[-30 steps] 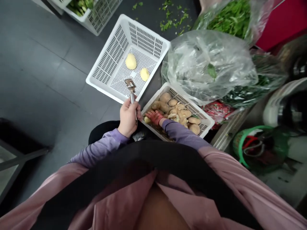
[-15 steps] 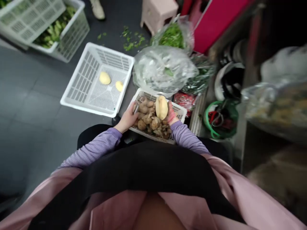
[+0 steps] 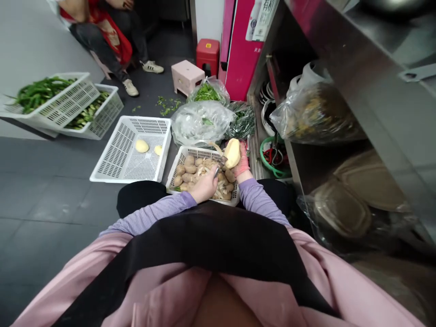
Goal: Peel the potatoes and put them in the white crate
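My left hand (image 3: 205, 185) is closed round the handle of a peeler (image 3: 217, 171), whose head is against the left side of a pale, peeled potato (image 3: 232, 153). A strip of peel curls up beside it. In a pink glove, my right hand (image 3: 243, 162) grips that potato from the right. Below both hands, a white basket (image 3: 169, 184) holds several unpeeled potatoes (image 3: 190, 169) and loose peelings (image 3: 221, 190). To the left, a larger white basket (image 3: 112, 156) holds a peeled potato (image 3: 141, 146) and another pale piece (image 3: 158, 150).
Clear bags of greens (image 3: 206, 122) lie beyond the baskets. Crates of green vegetables (image 3: 80, 102) stand at the left. A seated person (image 3: 112, 41) is at the back, near a pink stool (image 3: 187, 76) and a red stool (image 3: 207, 54). Metal shelving (image 3: 374, 86) rises at right.
My left hand has moved right from the basket's left side, bringing the peeler to the potato. The view has tilted up, showing the seated person and the red stool.
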Demonstrator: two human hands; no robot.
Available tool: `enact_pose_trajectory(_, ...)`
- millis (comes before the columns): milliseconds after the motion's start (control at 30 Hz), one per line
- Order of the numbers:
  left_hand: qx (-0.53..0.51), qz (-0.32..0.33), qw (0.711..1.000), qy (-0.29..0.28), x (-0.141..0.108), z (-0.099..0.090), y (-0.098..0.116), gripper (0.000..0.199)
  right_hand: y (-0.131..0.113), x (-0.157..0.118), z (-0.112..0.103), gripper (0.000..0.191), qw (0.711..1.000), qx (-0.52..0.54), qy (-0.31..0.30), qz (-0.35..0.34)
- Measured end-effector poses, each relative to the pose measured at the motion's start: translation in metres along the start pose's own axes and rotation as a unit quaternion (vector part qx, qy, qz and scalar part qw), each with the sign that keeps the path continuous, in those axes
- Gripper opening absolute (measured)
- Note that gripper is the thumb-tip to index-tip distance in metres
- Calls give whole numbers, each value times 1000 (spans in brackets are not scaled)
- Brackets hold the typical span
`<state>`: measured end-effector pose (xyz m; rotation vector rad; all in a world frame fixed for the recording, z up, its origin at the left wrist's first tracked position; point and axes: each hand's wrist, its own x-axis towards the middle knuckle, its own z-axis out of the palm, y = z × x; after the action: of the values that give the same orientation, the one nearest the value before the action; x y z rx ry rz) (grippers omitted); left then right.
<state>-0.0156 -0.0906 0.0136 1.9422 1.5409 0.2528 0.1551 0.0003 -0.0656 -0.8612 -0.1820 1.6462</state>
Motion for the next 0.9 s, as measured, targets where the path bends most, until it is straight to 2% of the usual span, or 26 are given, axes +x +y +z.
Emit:
enact_pose_trajectory(33, 5, 15, 1000, -8, -9, 4, -3, 66, -7, 2, 3, 42, 1000, 8, 6, 1)
enact_pose_trajectory(100, 9, 45, 999, -8, -12, -2, -4, 64, -18, 3, 6, 45, 1000, 18, 12, 15)
enact_pose_trajectory(233, 7, 38, 998, 50, 30, -37, 16, 68, -24, -1, 10, 39, 998, 4, -5, 55)
enact_pose_trajectory(300, 9, 33, 998, 56, 45, -42, 26, 70, -22, 0, 16, 36, 999, 1, -4, 41)
enact_pose_trajectory(367, 19, 27, 999, 41, 42, -31, 28, 70, -23, 6, 22, 39, 1000, 14, 22, 7)
enact_pose_trajectory(467, 40, 32, 999, -11, 17, -7, 20, 65, -31, 20, 27, 46, 993, 33, 116, 1)
enact_pose_trajectory(533, 42, 29, 999, -14, 13, -4, 15, 65, -34, 27, 26, 48, 986, 27, 165, 25)
enact_pose_trajectory(567, 39, 23, 999, 3, 18, -7, 16, 66, -34, 29, 25, 48, 984, 20, 176, 33)
enact_pose_trajectory(667, 42, 18, 998, 47, 46, -21, 24, 69, -24, 31, 25, 45, 985, 1, 168, 27)
enact_pose_trajectory(733, 52, 22, 998, 39, 51, -19, 28, 70, -17, 31, 27, 41, 987, 3, 158, 12)
enact_pose_trajectory(800, 41, 28, 999, 14, 37, -5, 23, 71, -14, 32, 28, 40, 989, 24, 143, -4)
enact_pose_trajectory(900, -16, 24, 999, -20, 3, 10, 1, 67, -20, 30, 22, 48, 993, 50, 111, -12)
